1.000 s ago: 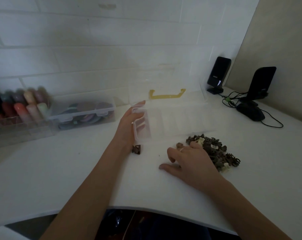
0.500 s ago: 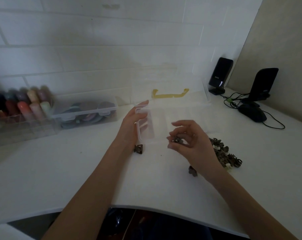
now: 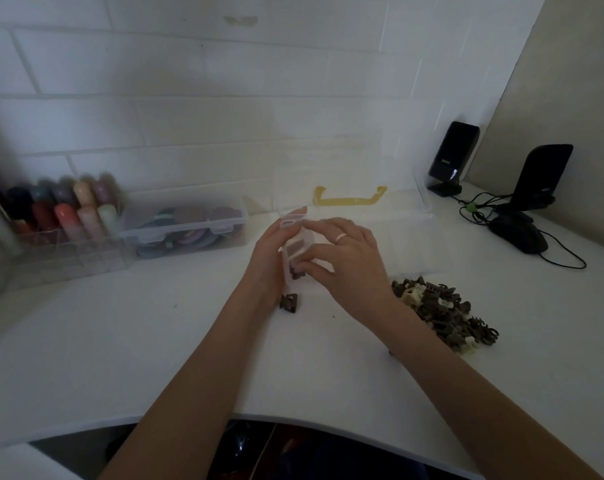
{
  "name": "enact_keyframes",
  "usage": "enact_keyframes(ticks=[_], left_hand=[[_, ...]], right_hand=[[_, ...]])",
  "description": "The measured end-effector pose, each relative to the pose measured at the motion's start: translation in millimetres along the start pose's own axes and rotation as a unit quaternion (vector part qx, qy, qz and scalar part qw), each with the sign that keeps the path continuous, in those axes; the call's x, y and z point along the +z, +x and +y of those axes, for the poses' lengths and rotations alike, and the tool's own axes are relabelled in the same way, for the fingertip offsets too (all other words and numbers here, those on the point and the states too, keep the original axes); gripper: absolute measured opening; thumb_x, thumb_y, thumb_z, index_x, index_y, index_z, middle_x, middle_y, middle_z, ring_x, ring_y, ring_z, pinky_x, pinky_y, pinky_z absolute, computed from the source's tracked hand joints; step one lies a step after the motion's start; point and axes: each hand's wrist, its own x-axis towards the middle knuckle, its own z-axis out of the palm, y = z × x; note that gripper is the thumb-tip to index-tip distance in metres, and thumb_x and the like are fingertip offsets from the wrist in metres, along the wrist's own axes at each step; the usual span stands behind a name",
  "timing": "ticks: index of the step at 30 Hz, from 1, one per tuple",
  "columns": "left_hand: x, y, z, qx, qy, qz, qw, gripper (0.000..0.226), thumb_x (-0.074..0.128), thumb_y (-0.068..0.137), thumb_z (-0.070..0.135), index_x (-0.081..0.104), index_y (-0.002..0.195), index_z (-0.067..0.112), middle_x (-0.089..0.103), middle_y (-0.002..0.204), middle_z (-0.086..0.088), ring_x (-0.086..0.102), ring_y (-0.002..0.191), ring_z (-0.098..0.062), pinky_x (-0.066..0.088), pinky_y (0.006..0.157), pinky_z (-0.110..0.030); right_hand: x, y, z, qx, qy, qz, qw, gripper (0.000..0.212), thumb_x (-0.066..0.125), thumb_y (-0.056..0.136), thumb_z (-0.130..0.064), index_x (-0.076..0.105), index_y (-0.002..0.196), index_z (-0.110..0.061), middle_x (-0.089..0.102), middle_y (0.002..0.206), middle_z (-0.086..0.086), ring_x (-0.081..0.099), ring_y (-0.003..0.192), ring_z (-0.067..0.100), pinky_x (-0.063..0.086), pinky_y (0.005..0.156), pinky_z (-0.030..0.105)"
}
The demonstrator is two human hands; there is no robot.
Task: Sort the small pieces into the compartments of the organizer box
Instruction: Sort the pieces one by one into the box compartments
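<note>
A clear plastic organizer box (image 3: 407, 237) with a yellow handle (image 3: 350, 198) lies open on the white desk. My left hand (image 3: 271, 251) grips its left end wall. My right hand (image 3: 342, 258) reaches over the leftmost compartment, its fingertips pinched on a small brown clip (image 3: 297, 274) at the box's near left corner. A heap of brown and cream clips (image 3: 442, 311) lies to the right of my right wrist. One loose brown clip (image 3: 289, 302) rests on the desk just in front of the box, by my left wrist.
A closed clear case of coloured discs (image 3: 186, 226) and a clear rack of coloured tubes (image 3: 54, 216) stand at the back left. Two black speakers (image 3: 452, 157) and a black mouse (image 3: 518, 233) with cables sit at the back right. The desk's front edge curves near me.
My right hand picked a brown clip from beside the heap, lifted it and carried it left to the box's leftmost compartment. My left hand has stayed on the box's left end.
</note>
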Motion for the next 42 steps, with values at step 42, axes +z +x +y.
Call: enact_keyframes(ticks=[42], left_hand=[[-3, -1, 13, -0.017, -0.009, 0.079, 0.997, 0.037, 0.066, 0.059, 0.028, 0.075, 0.094, 0.019, 0.063, 0.118, -0.014, 0.059, 0.102, -0.031, 0.039, 0.099, -0.047]], right_hand=[[-13, -28, 6, 0.158, 0.085, 0.013, 0.984, 0.023, 0.070, 0.080, -0.028, 0.061, 0.100, -0.024, 0.048, 0.086, -0.011, 0.042, 0.081, 0.003, 0.039, 0.065, 0.023]])
